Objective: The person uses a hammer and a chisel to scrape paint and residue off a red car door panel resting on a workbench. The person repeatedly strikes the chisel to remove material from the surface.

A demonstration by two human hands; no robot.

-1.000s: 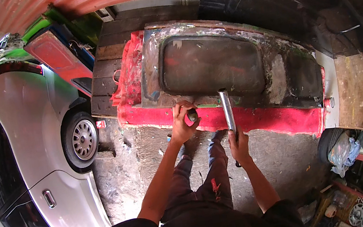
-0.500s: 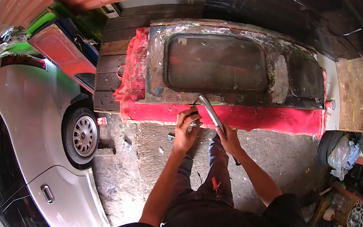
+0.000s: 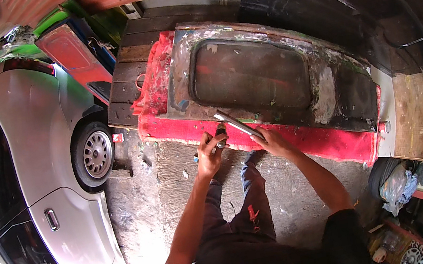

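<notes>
My left hand [image 3: 208,155] is closed around a short dark tool [image 3: 221,132] with a silvery round end; its exact kind is not clear. In my right hand [image 3: 274,142] is a slim silver metal bar [image 3: 240,125], gripped near one end and slanting up to the left. The bar's far tip reaches the near edge of a worn vehicle door panel [image 3: 178,90], just above the left hand's tool; whether they touch I cannot tell. This panel, patchy with old paint and with a rounded rectangular recess, lies on a red cloth [image 3: 301,143].
A wooden bench [image 3: 123,93] supports the cloth and panel. To the left stands a silver car [image 3: 32,142], and a red panel [image 3: 71,52] leans behind it. A large black panel [image 3: 325,11] stands at the back right. A tyre [image 3: 382,175] sits at the lower right.
The silver bar has tilted from steep to a flatter slant, its tip moving left. My right hand has risen slightly to the right; my left hand has shifted a little left and down.
</notes>
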